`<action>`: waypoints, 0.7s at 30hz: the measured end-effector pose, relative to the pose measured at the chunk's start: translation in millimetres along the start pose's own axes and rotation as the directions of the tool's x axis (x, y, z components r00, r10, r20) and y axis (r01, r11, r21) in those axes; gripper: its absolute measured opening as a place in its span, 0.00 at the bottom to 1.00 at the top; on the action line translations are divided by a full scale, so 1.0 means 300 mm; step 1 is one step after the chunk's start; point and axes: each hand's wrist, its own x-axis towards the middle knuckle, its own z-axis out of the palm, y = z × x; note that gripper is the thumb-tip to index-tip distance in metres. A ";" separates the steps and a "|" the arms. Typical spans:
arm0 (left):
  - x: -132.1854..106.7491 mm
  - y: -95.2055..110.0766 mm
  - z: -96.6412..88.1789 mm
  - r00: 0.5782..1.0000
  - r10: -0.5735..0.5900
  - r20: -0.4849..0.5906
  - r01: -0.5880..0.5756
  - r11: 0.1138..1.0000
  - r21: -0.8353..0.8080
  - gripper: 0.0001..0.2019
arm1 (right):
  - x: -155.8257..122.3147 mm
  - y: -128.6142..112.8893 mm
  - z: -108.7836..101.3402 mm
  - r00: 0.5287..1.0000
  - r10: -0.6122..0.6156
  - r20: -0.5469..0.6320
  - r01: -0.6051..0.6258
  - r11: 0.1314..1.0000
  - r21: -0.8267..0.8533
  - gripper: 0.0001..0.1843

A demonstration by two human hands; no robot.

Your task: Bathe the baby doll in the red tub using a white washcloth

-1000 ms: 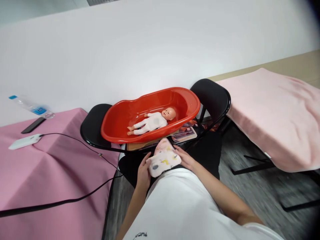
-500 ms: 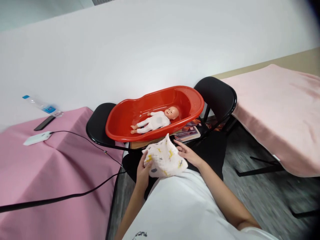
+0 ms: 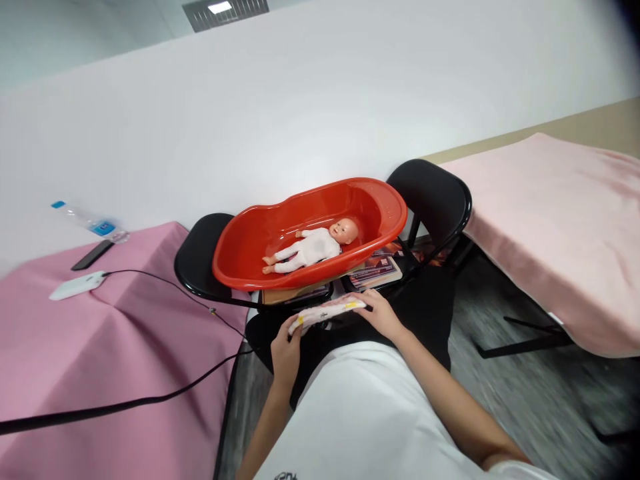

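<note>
A small patterned white cloth [image 3: 327, 311] is stretched flat between my two hands, just above my lap. My left hand [image 3: 287, 341] pinches its left end and my right hand [image 3: 379, 313] grips its right end. Right behind the cloth a red plastic baby tub [image 3: 380, 207] rests across two black chairs [image 3: 435, 197]. A baby doll in a white suit [image 3: 313, 247] lies on its back inside the tub, head to the right.
Books [image 3: 376, 270] lie under the tub. A pink-covered table [image 3: 100, 347] on the left holds a white device [image 3: 77, 285] with a black cable [image 3: 165, 393], a phone [image 3: 93, 255] and a water bottle [image 3: 90, 221]. A paler pink-covered table [image 3: 555, 220] stands on the right.
The cloth was bunched against my body; both hands have pulled it out flat and moved it forward toward the tub. My view has tilted up slightly.
</note>
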 end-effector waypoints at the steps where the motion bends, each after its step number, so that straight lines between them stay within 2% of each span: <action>1: 0.009 -0.010 0.008 0.999 0.034 0.013 -0.035 0.998 0.061 0.17 | -0.002 0.005 0.003 1.000 -0.023 -0.020 0.021 0.995 -0.094 0.13; 2: 0.019 -0.024 0.020 0.998 0.067 0.010 -0.068 0.990 0.124 0.15 | -0.004 0.013 0.008 0.999 -0.034 -0.039 0.027 0.986 -0.168 0.10; 4: 0.039 -0.059 0.060 0.995 0.095 -0.035 -0.087 0.978 0.190 0.15 | -0.004 0.034 0.021 0.997 -0.002 -0.081 -0.016 0.976 -0.216 0.11; 5: 0.047 -0.074 0.087 0.996 0.071 -0.051 -0.060 0.980 0.189 0.15 | -0.003 0.045 0.031 0.993 0.058 -0.105 -0.077 0.979 -0.189 0.14; 7: 0.055 -0.090 0.156 0.998 -0.053 -0.031 0.057 0.987 0.153 0.17 | 0.002 0.065 0.059 0.961 0.236 -0.148 -0.248 0.967 -0.067 0.21; 9: 0.052 -0.080 0.235 0.982 -0.184 0.046 0.179 0.978 0.104 0.18 | 0.008 0.072 0.097 0.906 0.394 -0.153 -0.387 0.919 0.072 0.26; 10: 0.046 -0.066 0.273 0.972 -0.218 0.085 0.212 0.975 0.071 0.19 | 0.009 0.070 0.117 0.890 0.437 -0.131 -0.420 0.897 0.138 0.27; 13: 0.019 -0.012 0.363 0.943 -0.198 0.269 0.233 0.967 -0.104 0.21 | 0.003 0.057 0.164 0.899 0.436 -0.044 -0.403 0.861 0.311 0.24; 15: -0.001 0.008 0.390 0.889 -0.189 0.417 0.301 0.927 -0.222 0.24 | -0.011 0.061 0.173 0.915 0.403 -0.030 -0.366 0.857 0.363 0.31; 16: -0.011 0.007 0.393 0.860 -0.195 0.473 0.348 0.900 -0.262 0.26 | -0.020 0.070 0.168 0.917 0.397 -0.031 -0.360 0.861 0.359 0.34; 18: -0.028 -0.018 0.385 0.820 -0.227 0.525 0.429 0.851 -0.302 0.30 | -0.034 0.096 0.133 0.906 0.423 -0.001 -0.402 0.863 0.307 0.30; 20: -0.038 -0.070 0.367 0.820 -0.292 0.492 0.474 0.830 -0.296 0.33 | -0.027 0.107 0.060 0.873 0.478 0.095 -0.487 0.845 0.220 0.23; 21: -0.040 -0.102 0.357 0.829 -0.335 0.449 0.485 0.830 -0.276 0.34 | -0.008 0.095 0.006 0.850 0.503 0.155 -0.525 0.832 0.178 0.23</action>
